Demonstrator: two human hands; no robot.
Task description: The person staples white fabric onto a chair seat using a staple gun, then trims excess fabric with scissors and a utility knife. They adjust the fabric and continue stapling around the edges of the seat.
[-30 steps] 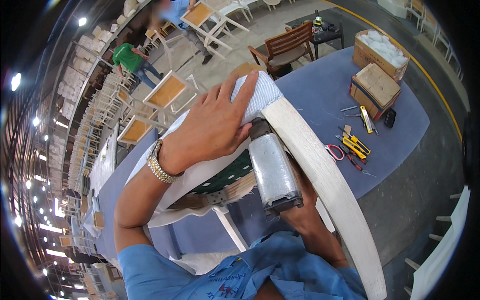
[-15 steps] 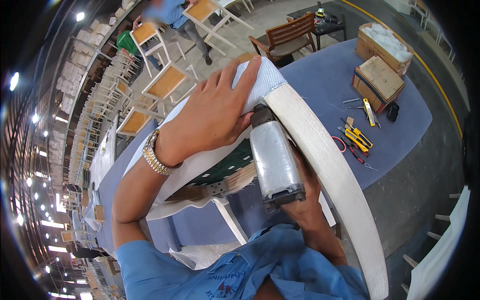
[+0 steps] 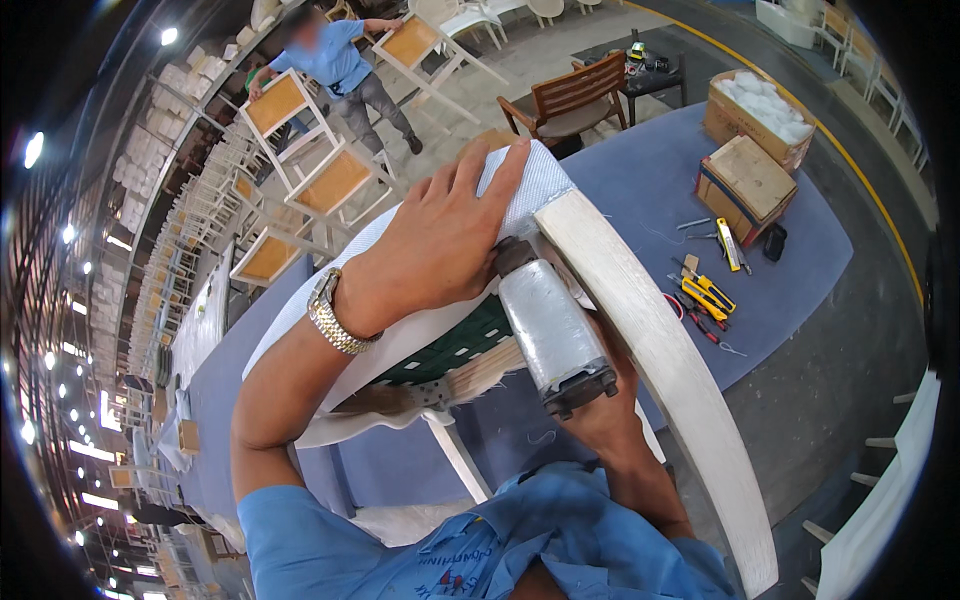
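A chair (image 3: 660,340) with a whitewashed curved wooden leg is tipped over on the covered table. Light blue woven fabric (image 3: 530,195) wraps its seat edge, and dark green webbing (image 3: 440,345) shows underneath. My left hand (image 3: 430,235) grips this edge, fingers stretched over the fabric and thumb tucked near the underside. My right hand (image 3: 605,405) is wrapped round a silver-bodied staple gun (image 3: 550,325), mostly hidden behind it. The tool's dark nose is against or very close to the fabric's underside, beside my left thumb and the wooden leg.
Cutters with yellow handles (image 3: 708,295), pliers and a black case (image 3: 774,242) lie on the blue table cover (image 3: 820,230). Behind them stand two cardboard boxes (image 3: 750,180). A brown armchair (image 3: 580,90) is beyond. Another person (image 3: 340,60) handles white chairs at the far left.
The staple gun's nose has shifted slightly left and down along the seat edge, closer to my left thumb. The other person has come further into view, with a chair lifted.
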